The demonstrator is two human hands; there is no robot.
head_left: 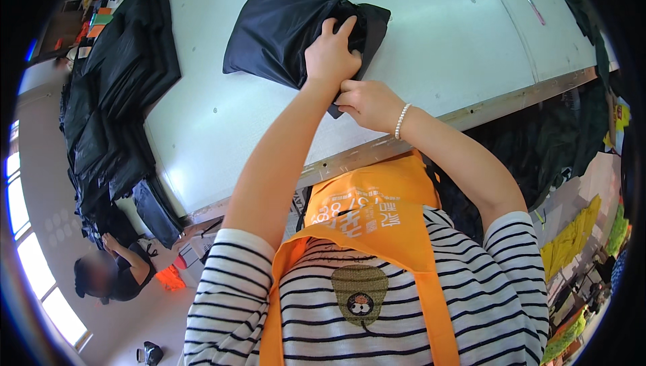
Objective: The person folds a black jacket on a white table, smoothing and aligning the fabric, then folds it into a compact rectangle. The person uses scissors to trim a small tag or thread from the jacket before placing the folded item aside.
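Note:
A folded black bundle of smooth, slightly shiny material lies on the pale table; I cannot make out whether it is a garment or a bag. My left hand is on its right part, fingers bent and pressed into the gathered folds, with some fingertips hidden. At the bundle's near right corner, my right hand is closed in a pinch on the edge of the material, close beside my left wrist. A pale beaded bracelet circles my right wrist.
Stacks of black folded fabric line the table's left side. A thin pen-like object lies at the far right of the tabletop. Dark cloth hangs below the near right edge. Another person works at the lower left.

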